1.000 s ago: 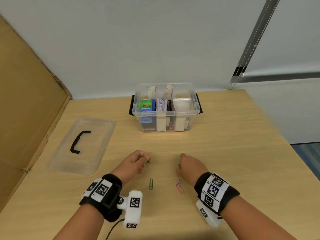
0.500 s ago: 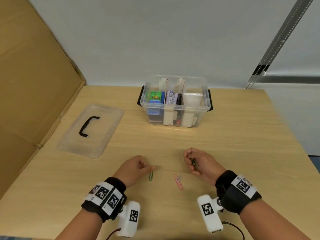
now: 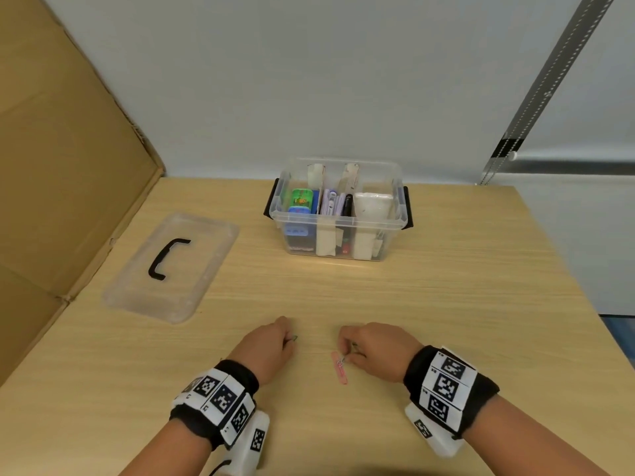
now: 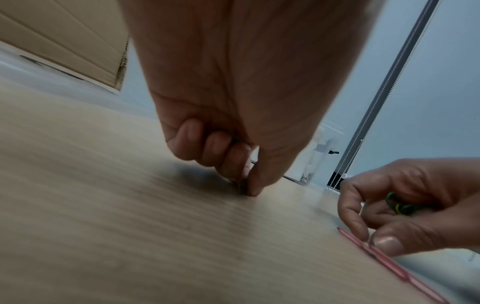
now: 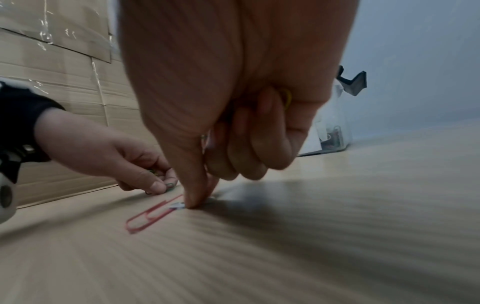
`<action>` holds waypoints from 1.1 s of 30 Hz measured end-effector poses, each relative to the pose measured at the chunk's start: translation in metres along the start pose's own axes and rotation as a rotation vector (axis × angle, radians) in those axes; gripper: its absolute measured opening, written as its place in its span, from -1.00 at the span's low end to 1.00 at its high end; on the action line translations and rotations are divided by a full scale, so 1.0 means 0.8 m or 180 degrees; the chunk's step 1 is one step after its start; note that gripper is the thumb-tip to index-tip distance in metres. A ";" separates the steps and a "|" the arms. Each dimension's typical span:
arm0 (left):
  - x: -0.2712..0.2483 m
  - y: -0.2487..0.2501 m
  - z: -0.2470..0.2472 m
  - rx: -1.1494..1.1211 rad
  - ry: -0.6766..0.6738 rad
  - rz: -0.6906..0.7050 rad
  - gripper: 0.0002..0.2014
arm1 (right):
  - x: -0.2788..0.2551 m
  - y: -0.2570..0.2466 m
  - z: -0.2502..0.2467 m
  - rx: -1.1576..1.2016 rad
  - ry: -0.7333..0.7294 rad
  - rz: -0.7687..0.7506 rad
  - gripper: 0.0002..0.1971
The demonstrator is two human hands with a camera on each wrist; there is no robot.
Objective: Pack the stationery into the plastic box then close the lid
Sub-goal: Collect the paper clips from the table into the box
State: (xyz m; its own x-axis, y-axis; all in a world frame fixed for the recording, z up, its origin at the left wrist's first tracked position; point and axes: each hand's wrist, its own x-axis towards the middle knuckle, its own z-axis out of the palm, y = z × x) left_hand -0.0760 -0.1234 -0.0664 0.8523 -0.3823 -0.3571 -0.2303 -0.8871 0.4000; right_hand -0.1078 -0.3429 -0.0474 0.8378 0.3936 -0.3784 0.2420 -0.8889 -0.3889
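Observation:
The clear plastic box (image 3: pixel 395 231) stands open at the table's far middle, holding stationery between cardboard dividers. Its lid (image 3: pixel 192 293) with a black handle lies flat to the left. Near the front, my left hand (image 3: pixel 290 340) pinches a green paper clip (image 4: pixel 241 187) against the table. My right hand (image 3: pixel 343 355) keeps green and yellow clips (image 4: pixel 400 205) in its curled fingers. Its thumb and forefinger pinch a small silver clip (image 5: pixel 178 205) lying on a long pink paper clip (image 5: pixel 150 216) on the table.
A tall cardboard panel (image 3: pixel 62 166) walls off the table's left side. A pale wall stands behind the box, with a metal rail (image 3: pixel 536 97) at the right. The table's right edge (image 3: pixel 567 269) drops to the floor.
My left hand has closed on the green clip that lay loose between the hands. My right hand has dropped back onto the silver and pink clips.

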 end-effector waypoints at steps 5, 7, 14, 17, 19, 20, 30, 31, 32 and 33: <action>0.002 -0.007 0.000 -0.0065 -0.0035 0.0032 -0.88 | -0.001 -0.004 0.005 -0.0061 -0.0240 0.0257 -0.88; 0.002 -0.012 -0.003 -0.0233 -0.0040 0.0032 -0.87 | 0.001 -0.001 0.006 0.0258 -0.0218 0.0260 -0.88; -0.007 -0.037 -0.018 -0.1259 0.0036 0.0062 -0.80 | -0.003 0.006 -0.003 0.5015 0.0004 0.0320 -0.66; -0.005 -0.051 -0.026 -0.1502 0.0105 0.0045 -0.79 | 0.004 -0.001 -0.004 0.4524 0.0138 0.0573 -0.68; -0.004 -0.060 -0.031 -0.1544 0.0123 0.0085 -0.79 | 0.006 -0.016 -0.006 0.2961 0.0062 0.0465 -0.78; -0.003 -0.064 -0.034 -0.1557 0.0134 0.0101 -0.79 | 0.006 -0.026 -0.005 0.2114 -0.0053 0.0296 -0.83; 0.011 -0.087 -0.051 -0.1487 0.0122 0.0239 -0.79 | 0.010 -0.072 0.008 -0.0831 -0.0515 0.0013 -0.80; 0.012 -0.088 -0.051 -0.1459 0.0116 0.0261 -0.79 | 0.012 -0.074 0.009 -0.0901 -0.0511 0.0049 -0.78; 0.014 -0.089 -0.051 -0.1432 0.0110 0.0277 -0.79 | 0.014 -0.076 0.011 -0.0951 -0.0495 0.0099 -0.75; 0.016 -0.090 -0.051 -0.1410 0.0103 0.0292 -0.79 | 0.016 -0.077 0.012 -0.0984 -0.0501 0.0168 -0.73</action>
State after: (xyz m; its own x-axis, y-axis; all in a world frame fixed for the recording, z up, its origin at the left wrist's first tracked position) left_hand -0.0297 -0.0541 -0.0652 0.8536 -0.4396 -0.2795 -0.0885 -0.6511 0.7538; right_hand -0.1165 -0.2808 -0.0366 0.7732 0.3550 -0.5255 0.3572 -0.9285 -0.1017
